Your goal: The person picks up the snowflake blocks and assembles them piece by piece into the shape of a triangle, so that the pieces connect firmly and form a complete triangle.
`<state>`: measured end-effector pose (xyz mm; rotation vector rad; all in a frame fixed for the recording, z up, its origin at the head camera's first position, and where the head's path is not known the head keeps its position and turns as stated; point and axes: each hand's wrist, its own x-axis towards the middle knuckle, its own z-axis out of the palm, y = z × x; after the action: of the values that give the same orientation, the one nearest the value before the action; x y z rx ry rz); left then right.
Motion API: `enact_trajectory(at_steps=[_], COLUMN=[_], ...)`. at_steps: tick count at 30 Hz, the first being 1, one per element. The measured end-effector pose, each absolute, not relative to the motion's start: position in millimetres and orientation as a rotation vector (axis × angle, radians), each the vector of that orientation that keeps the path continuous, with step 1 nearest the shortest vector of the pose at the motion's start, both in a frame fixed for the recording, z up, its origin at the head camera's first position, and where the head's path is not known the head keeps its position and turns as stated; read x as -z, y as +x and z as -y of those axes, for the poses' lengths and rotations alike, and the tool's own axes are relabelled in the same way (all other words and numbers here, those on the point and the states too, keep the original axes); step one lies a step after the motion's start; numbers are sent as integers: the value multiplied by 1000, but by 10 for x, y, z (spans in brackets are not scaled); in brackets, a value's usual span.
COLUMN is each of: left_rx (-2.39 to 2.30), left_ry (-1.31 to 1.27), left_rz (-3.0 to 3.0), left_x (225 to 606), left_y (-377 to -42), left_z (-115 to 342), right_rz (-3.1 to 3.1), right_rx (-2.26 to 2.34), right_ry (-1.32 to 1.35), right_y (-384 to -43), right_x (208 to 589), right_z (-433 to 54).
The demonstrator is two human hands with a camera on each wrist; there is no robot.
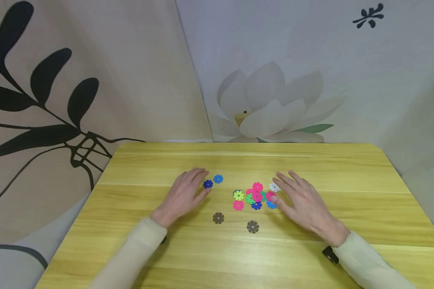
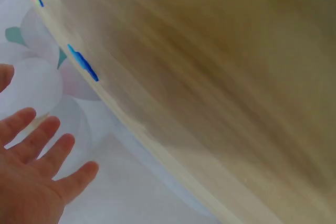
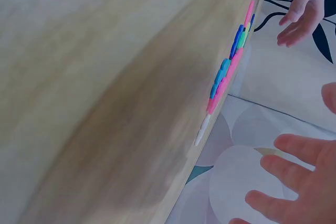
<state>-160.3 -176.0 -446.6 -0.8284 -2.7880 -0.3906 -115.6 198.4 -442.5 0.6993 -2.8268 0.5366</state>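
Small notched plastic discs lie on the wooden table. My left hand (image 1: 182, 195) is held over the table with fingers extended, beside a dark blue disc (image 1: 207, 184) and a lighter blue disc (image 1: 218, 179). My right hand (image 1: 307, 204) is spread at the right edge of a loose cluster, its thumb overlapping a pink disc (image 1: 271, 195) in the head view. A white disc (image 1: 274, 187) shows by its fingertips. In the left wrist view the left hand (image 2: 42, 166) holds nothing, and in the right wrist view the right hand (image 3: 294, 177) appears raised off the tabletop, also holding nothing.
The cluster includes a yellow disc (image 1: 238, 195), a green disc (image 1: 250, 198) and several pink ones, some overlapping. Two brown-grey discs, one left (image 1: 218, 218) and one right (image 1: 252, 226), lie nearer the front. Behind the table's back edge (image 1: 238, 143) stands a patterned wall.
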Motion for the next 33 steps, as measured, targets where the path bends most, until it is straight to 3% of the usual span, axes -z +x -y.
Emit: enact_trajectory(at_steps=[15,33], left_rx=[322,363], left_ry=[-1019,-1053], left_rz=[2884,2982], left_x=[4498,4546], left_y=[-1859,-1986], left_z=[1814,1769], right_rz=[2782,2765], right_rx=[-498,-490], right_ry=[766,809], right_y=[-1113,-1044], right_x=[4448,4426], right_z=[-1989,-1924])
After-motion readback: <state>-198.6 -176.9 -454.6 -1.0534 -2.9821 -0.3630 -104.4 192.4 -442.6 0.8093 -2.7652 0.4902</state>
